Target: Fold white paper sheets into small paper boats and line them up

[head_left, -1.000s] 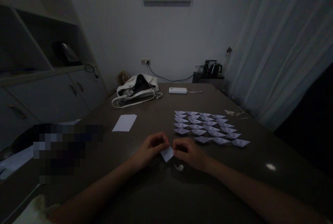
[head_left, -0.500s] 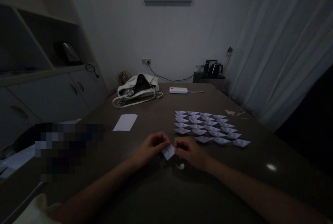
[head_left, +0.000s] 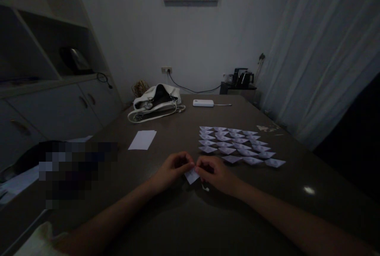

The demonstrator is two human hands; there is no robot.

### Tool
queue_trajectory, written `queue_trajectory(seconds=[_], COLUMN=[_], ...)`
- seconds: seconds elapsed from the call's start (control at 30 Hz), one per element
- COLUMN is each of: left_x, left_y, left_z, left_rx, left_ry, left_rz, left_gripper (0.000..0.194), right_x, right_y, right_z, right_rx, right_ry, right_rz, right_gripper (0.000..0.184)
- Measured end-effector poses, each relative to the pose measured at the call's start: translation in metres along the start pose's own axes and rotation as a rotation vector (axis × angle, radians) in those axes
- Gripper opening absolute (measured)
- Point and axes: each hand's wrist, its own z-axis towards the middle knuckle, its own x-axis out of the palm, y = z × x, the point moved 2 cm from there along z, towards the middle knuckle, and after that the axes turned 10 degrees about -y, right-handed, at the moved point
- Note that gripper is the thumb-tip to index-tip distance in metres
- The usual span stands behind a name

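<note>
White bag (head_left: 173, 90) open, contents unclr; paper (head_left: 190, 176) pinched btwn hands (head_left: 174, 165) (head_left: 215, 172).

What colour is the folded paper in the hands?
White; the folded paper shows best in the head view.

Pinching a small folded paper (head_left: 190, 176) with left hand (head_left: 173, 169) and right hand (head_left: 215, 172), super close together over a dark brown table (head_left: 184, 224). Can spot a tiny white scrap (head_left: 205, 188) just beside the right hand. Got rows of paper boats (head_left: 227, 150) lined up past that hand too, plus some white sheets (head_left: 142, 140) ahead of the left. Can also see a pale bag (head_left: 162, 106) gaping open farther back, near a white gadget (head_left: 203, 103) with a short cable (head_left: 222, 105).
</note>
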Motion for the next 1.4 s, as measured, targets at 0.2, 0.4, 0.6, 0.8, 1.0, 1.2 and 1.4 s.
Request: queue_trajectory(seconds=[0.2,0.4,0.6,0.8,1.0,1.2,1.4], left_x=[0.0001,0.0001,0.0016,0.0006,0.0014,0.0003,-0.0001], left_y=[-0.0008,-0.0037,-0.0007,0.0001,-0.0009,-0.0016,-0.0042], left_z=[0.0001,-0.0003,-0.0019,-0.0026,-0.0034,-0.0021,-0.0043], left_rx=[0.013,-0.003,-0.062,-0.066,-0.075,-0.024,-0.013], left_ry=[-0.016,-0.04,0.005,0.025,0.056,0.026,0.013], left_rz=[0.017,0.038,0.043,0.041,0.078,0.132,0.137], left_gripper=[0.027,0.03,0.034,0.033,0.032,0.031,0.033], right_x=[-0.0008,-0.0031,-0.0043,-0.0016,-0.0019,-0.0031,-0.0012], right_y=[-0.0007,-0.0039,-0.0091,-0.0074,-0.0046,-0.0038,-0.004], right_z=[0.0004,0.0027,0.0036,0.0022,0.0028,0.0038,0.0015], right_rx=[0.018,0.075,0.097,0.12,0.068,0.058,0.059], right_ry=[-0.01,-0.095,-0.135,-0.096,-0.09,-0.094,-0.074], right_rz=[0.022,0.119,0.181,0.14,0.095,0.098,0.075], right_gripper=[0.019,0.022,0.025,0.028,0.034,0.031,0.031])
